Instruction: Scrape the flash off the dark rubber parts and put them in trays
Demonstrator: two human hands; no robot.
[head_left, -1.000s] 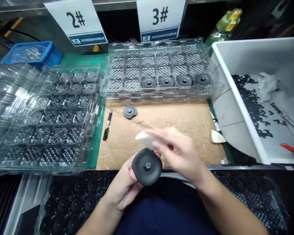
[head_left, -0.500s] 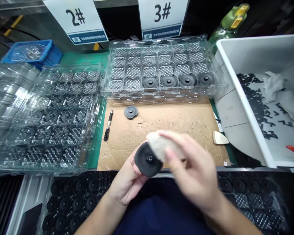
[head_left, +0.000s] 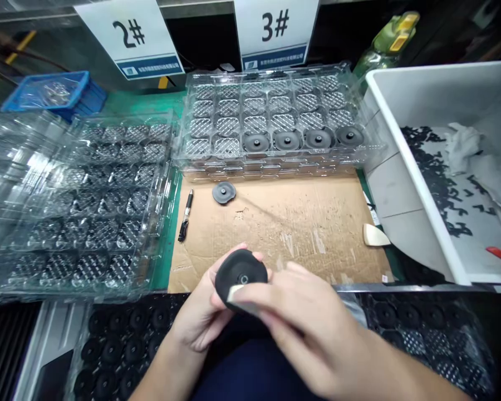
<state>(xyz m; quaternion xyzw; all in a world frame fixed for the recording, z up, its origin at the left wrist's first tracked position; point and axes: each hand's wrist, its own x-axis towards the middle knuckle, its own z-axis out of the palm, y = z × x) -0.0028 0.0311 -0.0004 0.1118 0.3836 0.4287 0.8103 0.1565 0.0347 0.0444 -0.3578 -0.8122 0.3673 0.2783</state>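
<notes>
Fingers of our left hand grip the black disc by its rim, seemingly baring its face for the white pad our right hand pinches.

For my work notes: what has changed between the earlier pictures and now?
The right hand moved the white pad from the upper edge of the black disc down to its lower part. Nothing was let go; the left hand still holds the disc. The loose disc and pen stayed on the cardboard.
</notes>
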